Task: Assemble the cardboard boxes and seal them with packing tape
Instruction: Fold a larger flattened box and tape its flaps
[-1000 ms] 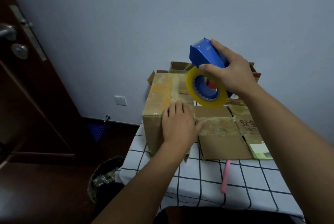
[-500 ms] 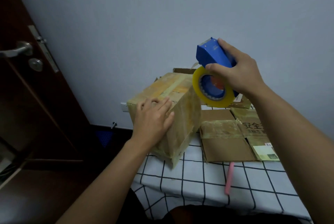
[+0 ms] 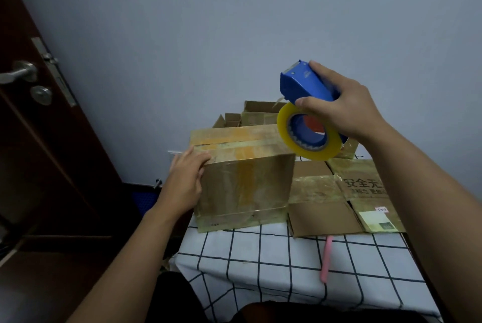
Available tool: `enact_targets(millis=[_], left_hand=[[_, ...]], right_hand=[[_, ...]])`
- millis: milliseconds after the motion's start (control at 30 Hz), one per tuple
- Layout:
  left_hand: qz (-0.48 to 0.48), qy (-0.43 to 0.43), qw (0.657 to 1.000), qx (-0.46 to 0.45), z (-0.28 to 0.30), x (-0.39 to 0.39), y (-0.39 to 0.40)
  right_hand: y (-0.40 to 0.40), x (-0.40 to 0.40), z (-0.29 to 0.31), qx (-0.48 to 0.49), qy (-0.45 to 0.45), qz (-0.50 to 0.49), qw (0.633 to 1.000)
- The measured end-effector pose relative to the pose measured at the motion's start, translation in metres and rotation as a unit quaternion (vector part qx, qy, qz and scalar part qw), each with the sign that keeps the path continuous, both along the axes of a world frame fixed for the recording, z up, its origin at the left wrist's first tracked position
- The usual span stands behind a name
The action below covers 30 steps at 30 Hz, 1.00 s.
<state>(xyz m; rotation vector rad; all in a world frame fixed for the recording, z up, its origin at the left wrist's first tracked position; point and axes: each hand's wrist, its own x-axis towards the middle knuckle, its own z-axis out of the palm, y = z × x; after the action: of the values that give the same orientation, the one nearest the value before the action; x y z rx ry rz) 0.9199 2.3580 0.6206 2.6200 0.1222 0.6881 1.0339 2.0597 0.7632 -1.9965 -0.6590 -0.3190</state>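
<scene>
Head view: a taped cardboard box [image 3: 245, 181] stands at the 10 o'clock corner of the table [image 3: 273, 265], which is covered with a white cloth ruled in black squares. The box's closed top faces up, with yellowish tape running across the seam and down the near face; its bottom edge rests on the cloth at the table's left edge.

The left hand [image 3: 186, 179] lies flat against the box's left side, at 9 o'clock from the box, fingers straight and pressed to the cardboard, the fingertips reaching the top left edge.

The right hand [image 3: 339, 108] is up in the air at 1 o'clock from the box, fingers and thumb curled round a blue tape dispenser [image 3: 303, 87]. A yellow roll of packing tape [image 3: 309, 132] hangs on the dispenser's hub, just above the box's top right corner; whether the roll touches the box I cannot tell.

At 3 o'clock from the box, flattened cardboard sheets [image 3: 339, 197] lie on the table, touching the box's right side, some with printed characters and a pale label. More open boxes [image 3: 250, 114] sit behind at 12 o'clock, against the wall. A pink pen-like stick [image 3: 326, 260] lies on the cloth at 5 o'clock from the box. A dark wooden door [image 3: 39, 127] with a metal handle stands at far left.
</scene>
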Motion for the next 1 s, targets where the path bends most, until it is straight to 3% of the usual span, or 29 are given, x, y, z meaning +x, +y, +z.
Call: enact_targets(millis=[167,333,500,833,1000], left_hand=[[0.112,0.035,0.99,0.072,0.002,-0.002,-0.036],[0.077,0.008,0.993,0.087,0.01,0.023,-0.106],[0.081,0.047,0.987,0.132,0.0,0.061,-0.149],[0.078,-0.006,0.986,0.146,0.0,0.064,-0.129],[0.007,-0.077,0.987,0.144,0.034,0.038,-0.086]], right_hand=[[0.001,0.009,-0.005,-0.014,0.0,-0.006,1.0],[-0.006,0.014,-0.007,-0.019,0.002,-0.026,0.999],[-0.019,0.016,-0.013,-0.014,0.022,-0.039,0.999],[-0.027,0.022,-0.026,-0.022,0.031,-0.038,0.999],[-0.028,0.019,-0.013,0.004,0.014,-0.041,0.999]])
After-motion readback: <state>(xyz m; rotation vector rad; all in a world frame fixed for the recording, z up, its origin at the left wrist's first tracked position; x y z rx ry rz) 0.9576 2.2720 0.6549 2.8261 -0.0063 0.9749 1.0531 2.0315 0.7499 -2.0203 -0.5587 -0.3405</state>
